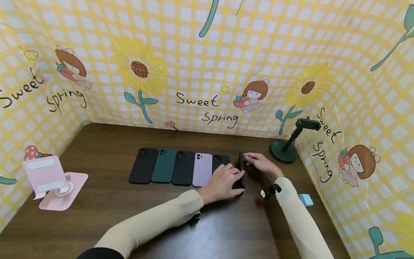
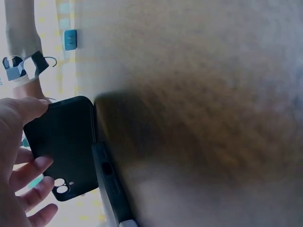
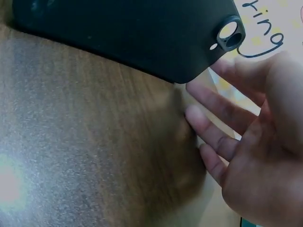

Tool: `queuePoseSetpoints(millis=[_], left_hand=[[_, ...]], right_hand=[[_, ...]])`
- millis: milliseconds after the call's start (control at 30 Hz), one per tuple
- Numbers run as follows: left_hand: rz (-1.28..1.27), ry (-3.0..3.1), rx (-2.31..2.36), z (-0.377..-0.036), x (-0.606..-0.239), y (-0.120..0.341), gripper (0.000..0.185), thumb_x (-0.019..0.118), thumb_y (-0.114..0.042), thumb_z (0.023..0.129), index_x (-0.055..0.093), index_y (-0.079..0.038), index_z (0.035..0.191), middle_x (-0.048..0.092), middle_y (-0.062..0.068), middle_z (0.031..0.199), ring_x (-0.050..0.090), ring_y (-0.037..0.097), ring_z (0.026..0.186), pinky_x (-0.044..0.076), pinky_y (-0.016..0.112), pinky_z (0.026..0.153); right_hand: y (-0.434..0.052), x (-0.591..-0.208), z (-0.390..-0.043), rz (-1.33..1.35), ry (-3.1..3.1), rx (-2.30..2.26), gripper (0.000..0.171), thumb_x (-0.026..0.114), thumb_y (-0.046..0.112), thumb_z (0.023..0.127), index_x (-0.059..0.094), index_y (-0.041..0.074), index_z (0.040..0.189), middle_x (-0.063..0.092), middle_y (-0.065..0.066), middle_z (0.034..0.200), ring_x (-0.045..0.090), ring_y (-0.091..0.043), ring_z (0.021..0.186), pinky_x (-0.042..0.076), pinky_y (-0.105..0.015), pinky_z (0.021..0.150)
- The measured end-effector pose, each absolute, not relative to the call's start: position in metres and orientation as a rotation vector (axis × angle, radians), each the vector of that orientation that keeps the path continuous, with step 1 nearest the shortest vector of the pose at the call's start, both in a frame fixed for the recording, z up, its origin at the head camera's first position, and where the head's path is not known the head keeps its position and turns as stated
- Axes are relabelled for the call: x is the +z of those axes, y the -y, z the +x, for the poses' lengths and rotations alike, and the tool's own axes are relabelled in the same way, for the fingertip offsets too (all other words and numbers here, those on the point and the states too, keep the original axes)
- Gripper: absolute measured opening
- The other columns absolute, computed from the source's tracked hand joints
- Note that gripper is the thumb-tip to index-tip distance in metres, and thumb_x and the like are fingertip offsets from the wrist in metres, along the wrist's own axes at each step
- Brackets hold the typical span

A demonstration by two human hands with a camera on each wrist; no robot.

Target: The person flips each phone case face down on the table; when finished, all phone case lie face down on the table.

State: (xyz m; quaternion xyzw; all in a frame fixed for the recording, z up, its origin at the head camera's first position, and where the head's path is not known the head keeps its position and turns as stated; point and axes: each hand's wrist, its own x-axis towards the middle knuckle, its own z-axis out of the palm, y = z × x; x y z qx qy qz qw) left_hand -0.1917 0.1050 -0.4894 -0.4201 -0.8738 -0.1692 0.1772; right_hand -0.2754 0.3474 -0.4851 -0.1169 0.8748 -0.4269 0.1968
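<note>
A black phone case (image 1: pixel 241 169) stands on its long edge at the right end of a row of cases. My left hand (image 1: pixel 224 182) holds it, the thumb (image 2: pixel 35 108) at its near end and the fingers (image 2: pixel 41 164) over its flat face. The camera cutout (image 3: pixel 229 34) is at its far end. My right hand (image 1: pixel 261 163) touches the far corner by that cutout, its fingers loosely bent, some tucked behind the case. Directly left of it lies a dark case (image 1: pixel 221 160), partly covered by my left hand.
Leftward run a lilac case (image 1: pixel 202 169), a black case (image 1: pixel 183 168), a green case (image 1: pixel 164 166) and another black case (image 1: pixel 143 166), side by side. A pink stand (image 1: pixel 48 176) is at left. A dark green stand (image 1: pixel 283 151) and a light-blue block (image 1: pixel 306 200) are at right.
</note>
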Motion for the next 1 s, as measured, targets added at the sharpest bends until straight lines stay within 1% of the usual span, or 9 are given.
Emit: queuePoseSetpoints(millis=[67, 167, 333, 467, 600, 700, 800, 867, 1000], left_hand=[[-1.166, 2.487, -0.505, -0.193, -0.489, -0.103, 0.062, 0.078, -0.052, 0.087, 0.069, -0.013, 0.134, 0.074, 0.0, 0.122, 0.063, 0.018, 0.104, 0.05, 0.034, 0.084], [-1.13, 2.509, -0.534, -0.194, -0.489, -0.101, 0.063, 0.079, -0.054, 0.085, 0.068, -0.014, 0.133, 0.073, 0.0, 0.121, 0.063, 0.019, 0.105, 0.051, 0.035, 0.086], [-1.086, 2.567, -0.549, -0.195, -0.493, -0.097, 0.067, 0.078, -0.058, 0.084, 0.063, -0.016, 0.134, 0.072, -0.001, 0.121, 0.062, 0.018, 0.105, 0.051, 0.037, 0.09], [-1.066, 2.638, -0.521, -0.197, -0.494, -0.096, 0.067, 0.075, -0.061, 0.085, 0.062, -0.017, 0.135, 0.071, -0.002, 0.124, 0.061, 0.018, 0.108, 0.051, 0.037, 0.095], [-1.071, 2.733, -0.488, -0.195, -0.495, -0.099, 0.061, 0.074, -0.061, 0.086, 0.065, -0.019, 0.129, 0.071, -0.002, 0.123, 0.061, 0.018, 0.109, 0.05, 0.037, 0.095], [-1.074, 2.792, -0.452, -0.193, -0.497, -0.101, 0.056, 0.074, -0.061, 0.086, 0.068, -0.02, 0.125, 0.072, -0.002, 0.122, 0.061, 0.018, 0.108, 0.049, 0.036, 0.093], [-1.071, 2.803, -0.416, -0.194, -0.497, -0.105, 0.056, 0.074, -0.062, 0.086, 0.07, -0.021, 0.125, 0.073, -0.002, 0.121, 0.061, 0.019, 0.107, 0.048, 0.036, 0.091], [-1.07, 2.806, -0.4, -0.195, -0.497, -0.107, 0.057, 0.074, -0.062, 0.086, 0.07, -0.021, 0.125, 0.073, -0.001, 0.121, 0.061, 0.02, 0.107, 0.048, 0.037, 0.091], [-1.073, 2.841, -0.353, -0.198, -0.498, -0.11, 0.058, 0.074, -0.061, 0.086, 0.07, -0.021, 0.128, 0.072, 0.0, 0.122, 0.062, 0.021, 0.109, 0.049, 0.038, 0.091]], right_hand=[[-0.345, -0.486, -0.274, -0.356, -2.471, -1.179, 0.043, 0.05, 0.019, 0.109, 0.051, 0.004, 0.149, 0.056, -0.023, 0.147, 0.057, -0.038, 0.132, 0.046, -0.054, 0.111], [-0.342, -0.487, -0.273, -0.379, -2.48, -1.177, 0.044, 0.06, 0.018, 0.104, 0.055, 0.008, 0.147, 0.06, -0.017, 0.145, 0.056, -0.035, 0.136, 0.046, -0.053, 0.111], [-0.344, -0.489, -0.272, -0.372, -2.461, -1.177, 0.053, 0.066, 0.024, 0.101, 0.052, 0.009, 0.15, 0.058, -0.017, 0.147, 0.056, -0.035, 0.136, 0.045, -0.053, 0.112], [-0.347, -0.491, -0.273, -0.348, -2.466, -1.186, 0.055, 0.069, 0.028, 0.099, 0.053, 0.011, 0.15, 0.058, -0.016, 0.148, 0.058, -0.033, 0.131, 0.046, -0.051, 0.11], [-0.348, -0.493, -0.271, -0.313, -2.485, -1.167, 0.054, 0.072, 0.031, 0.097, 0.058, 0.014, 0.146, 0.06, -0.013, 0.145, 0.062, -0.025, 0.119, 0.05, -0.041, 0.102], [-0.347, -0.493, -0.27, -0.316, -2.491, -1.145, 0.051, 0.073, 0.029, 0.096, 0.06, 0.013, 0.143, 0.064, -0.014, 0.137, 0.063, -0.022, 0.105, 0.05, -0.034, 0.091], [-0.347, -0.491, -0.271, -0.336, -2.502, -1.135, 0.049, 0.073, 0.025, 0.096, 0.061, 0.011, 0.142, 0.067, -0.016, 0.123, 0.061, -0.021, 0.093, 0.049, -0.032, 0.082], [-0.347, -0.491, -0.272, -0.336, -2.51, -1.135, 0.047, 0.073, 0.022, 0.096, 0.062, 0.011, 0.14, 0.068, -0.016, 0.113, 0.059, -0.022, 0.089, 0.048, -0.032, 0.078], [-0.35, -0.492, -0.275, -0.33, -2.52, -1.113, 0.046, 0.072, 0.018, 0.096, 0.061, 0.01, 0.141, 0.069, -0.014, 0.102, 0.059, -0.021, 0.085, 0.047, -0.031, 0.075]])
